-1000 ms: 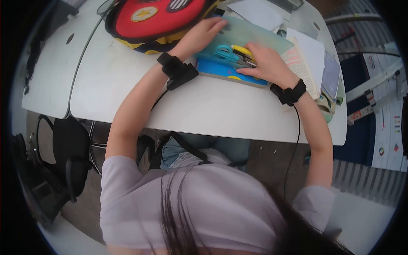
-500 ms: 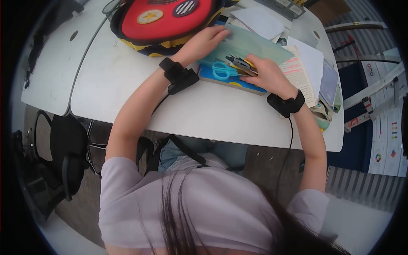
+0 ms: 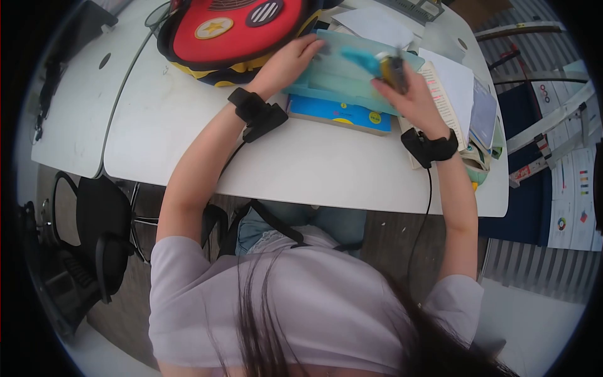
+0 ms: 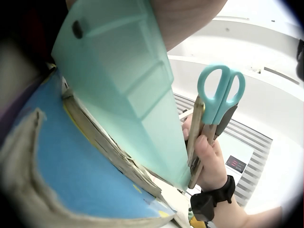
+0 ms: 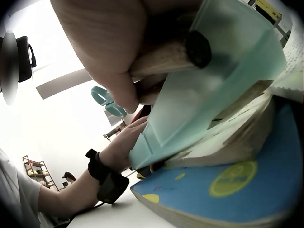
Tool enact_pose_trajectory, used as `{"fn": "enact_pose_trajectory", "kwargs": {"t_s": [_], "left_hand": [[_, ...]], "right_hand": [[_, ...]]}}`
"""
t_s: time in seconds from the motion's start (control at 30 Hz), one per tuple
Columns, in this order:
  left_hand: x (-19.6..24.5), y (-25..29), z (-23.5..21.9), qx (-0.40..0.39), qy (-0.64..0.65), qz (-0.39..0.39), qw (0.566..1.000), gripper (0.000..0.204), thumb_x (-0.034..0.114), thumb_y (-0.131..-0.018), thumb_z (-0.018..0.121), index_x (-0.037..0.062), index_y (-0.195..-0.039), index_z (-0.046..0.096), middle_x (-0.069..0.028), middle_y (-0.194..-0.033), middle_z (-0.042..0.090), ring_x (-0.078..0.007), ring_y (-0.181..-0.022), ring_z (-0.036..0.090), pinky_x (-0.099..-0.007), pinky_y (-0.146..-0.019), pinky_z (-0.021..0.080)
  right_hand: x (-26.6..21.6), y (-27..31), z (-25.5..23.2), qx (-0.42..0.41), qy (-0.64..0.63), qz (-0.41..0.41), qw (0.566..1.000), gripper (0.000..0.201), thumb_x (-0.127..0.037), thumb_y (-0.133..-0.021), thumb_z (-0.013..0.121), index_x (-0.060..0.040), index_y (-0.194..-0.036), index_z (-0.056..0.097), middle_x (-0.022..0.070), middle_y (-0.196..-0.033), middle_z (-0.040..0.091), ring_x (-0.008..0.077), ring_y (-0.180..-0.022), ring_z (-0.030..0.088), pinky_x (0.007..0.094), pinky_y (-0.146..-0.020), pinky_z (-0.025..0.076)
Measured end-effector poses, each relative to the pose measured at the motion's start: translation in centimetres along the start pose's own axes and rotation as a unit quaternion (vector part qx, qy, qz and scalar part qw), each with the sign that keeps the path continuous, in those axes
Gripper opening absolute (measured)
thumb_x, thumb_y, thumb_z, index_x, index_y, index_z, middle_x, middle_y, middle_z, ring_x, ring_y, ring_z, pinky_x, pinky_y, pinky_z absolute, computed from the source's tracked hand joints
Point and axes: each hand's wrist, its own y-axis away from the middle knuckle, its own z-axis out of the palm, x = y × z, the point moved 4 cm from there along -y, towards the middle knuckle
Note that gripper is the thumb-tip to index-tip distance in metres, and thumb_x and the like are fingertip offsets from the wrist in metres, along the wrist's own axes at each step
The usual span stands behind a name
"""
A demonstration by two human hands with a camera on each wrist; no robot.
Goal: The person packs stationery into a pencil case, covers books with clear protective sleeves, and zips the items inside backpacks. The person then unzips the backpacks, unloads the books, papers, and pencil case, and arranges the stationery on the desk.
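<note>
My left hand [image 3: 286, 66] holds the left end of a translucent teal plastic box [image 3: 342, 81], which lies tilted over a blue-covered book [image 3: 339, 114]. In the left wrist view the box's [image 4: 118, 80] shallow inside shows no loose items. My right hand [image 3: 418, 103] grips a bundle beside the box's right end. Scissors with light-blue handles [image 4: 218, 95] stick up from the bundle among several slim sticks or pens, blurred in the head view. One wooden stick [image 5: 164, 59] with a black end shows beneath the right palm.
A red, yellow and dark bag [image 3: 242, 31] stands left of the box. To the right lie an open book with pink-marked text [image 3: 443, 100], white paper [image 3: 452, 78] and a greyish-purple notebook [image 3: 482, 113]. A grey organiser [image 3: 414, 9] sits at the back.
My right hand has raised the scissors and the bundle from low over the box, moving them up and to the right. The left hand stays at the box's left end.
</note>
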Motion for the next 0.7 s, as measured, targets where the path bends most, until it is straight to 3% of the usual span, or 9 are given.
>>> {"fn": "enact_pose_trajectory", "kwargs": {"t_s": [0.1,0.2,0.27,0.33,0.4,0.43,0.53,0.6,0.7], "left_hand": [[0.4,0.5,-0.7,0.037,0.013,0.000,0.999,0.037,0.030,-0.094,0.042,-0.0012,-0.112,0.051,-0.0085,-0.088,0.055,-0.0152,-0.083,0.050,-0.0246,-0.080,0.039],[1.0,0.6,-0.9,-0.059,-0.008,-0.013,0.998,0.037,0.030,-0.094,0.042,-0.0003,-0.112,0.052,-0.0067,-0.091,0.055,-0.0133,-0.085,0.049,-0.0239,-0.080,0.039],[1.0,0.5,-0.9,-0.114,0.016,0.022,0.993,0.036,0.029,-0.094,0.043,0.0002,-0.112,0.052,-0.0052,-0.092,0.056,-0.0114,-0.086,0.049,-0.0229,-0.080,0.039],[1.4,0.7,-1.3,-0.125,0.009,0.027,0.992,0.035,0.029,-0.094,0.043,0.0003,-0.111,0.053,-0.0042,-0.090,0.056,-0.0105,-0.085,0.049,-0.0225,-0.080,0.039],[1.5,0.8,-1.6,-0.134,-0.001,0.035,0.990,0.033,0.028,-0.094,0.043,0.0004,-0.110,0.053,-0.0032,-0.089,0.055,-0.0097,-0.084,0.049,-0.0222,-0.079,0.039],[1.3,0.9,-1.7,-0.137,0.020,0.038,0.990,0.032,0.028,-0.094,0.044,0.0006,-0.108,0.053,-0.0018,-0.087,0.054,-0.0084,-0.082,0.047,-0.0218,-0.077,0.039],[1.1,0.9,-1.4,-0.144,0.049,0.043,0.987,0.029,0.027,-0.094,0.044,0.0010,-0.105,0.053,0.0008,-0.084,0.052,-0.0064,-0.079,0.045,-0.0213,-0.075,0.039],[1.2,0.9,-1.5,-0.146,0.059,0.044,0.987,0.028,0.026,-0.094,0.044,0.0011,-0.103,0.053,0.0019,-0.082,0.051,-0.0056,-0.078,0.044,-0.0211,-0.073,0.038],[1.2,1.0,-1.5,-0.165,0.062,0.050,0.983,0.028,0.027,-0.094,0.045,0.0009,-0.102,0.053,0.0028,-0.081,0.049,-0.0049,-0.077,0.042,-0.0205,-0.072,0.038]], "right_hand": [[0.5,0.1,-3.2,0.109,-0.120,0.095,0.982,0.030,-0.030,-0.083,0.062,-0.0025,-0.091,0.053,0.0012,-0.063,0.054,0.0067,-0.055,0.049,0.0218,-0.048,0.038],[2.0,-1.7,-6.6,0.156,-0.134,0.081,0.975,0.031,-0.033,-0.083,0.061,-0.0025,-0.088,0.054,0.0010,-0.063,0.054,0.0072,-0.054,0.051,0.0217,-0.046,0.040],[5.4,-2.3,-7.2,0.180,-0.155,0.201,0.950,0.033,-0.033,-0.083,0.061,-0.0007,-0.086,0.054,0.0019,-0.064,0.054,0.0080,-0.054,0.052,0.0225,-0.046,0.040],[8.3,-3.0,-6.1,0.159,-0.144,0.234,0.948,0.034,-0.033,-0.083,0.061,0.0007,-0.079,0.055,0.0032,-0.062,0.054,0.0093,-0.052,0.051,0.0238,-0.045,0.041],[11.7,-3.6,-3.9,0.033,-0.137,0.281,0.949,0.034,-0.030,-0.082,0.061,0.0021,-0.074,0.055,0.0047,-0.061,0.055,0.0105,-0.052,0.052,0.0242,-0.047,0.044],[12.8,-3.9,-3.3,0.037,-0.138,0.280,0.949,0.034,-0.030,-0.082,0.061,0.0021,-0.074,0.055,0.0047,-0.061,0.055,0.0105,-0.052,0.052,0.0242,-0.047,0.044],[13.3,-4.7,-1.7,-0.015,-0.106,0.286,0.952,0.033,-0.028,-0.081,0.060,0.0030,-0.072,0.055,0.0068,-0.060,0.056,0.0125,-0.050,0.054,0.0246,-0.047,0.044],[11.6,-5.3,-2.0,-0.072,-0.044,0.283,0.955,0.036,-0.028,-0.081,0.059,0.0071,-0.083,0.059,0.0129,-0.070,0.060,0.0171,-0.064,0.060,0.0277,-0.056,0.047],[10.4,-5.4,-2.7,0.021,0.030,0.283,0.958,0.044,-0.032,-0.080,0.059,0.0082,-0.098,0.060,0.0162,-0.084,0.062,0.0205,-0.080,0.060,0.0317,-0.069,0.047]]}}
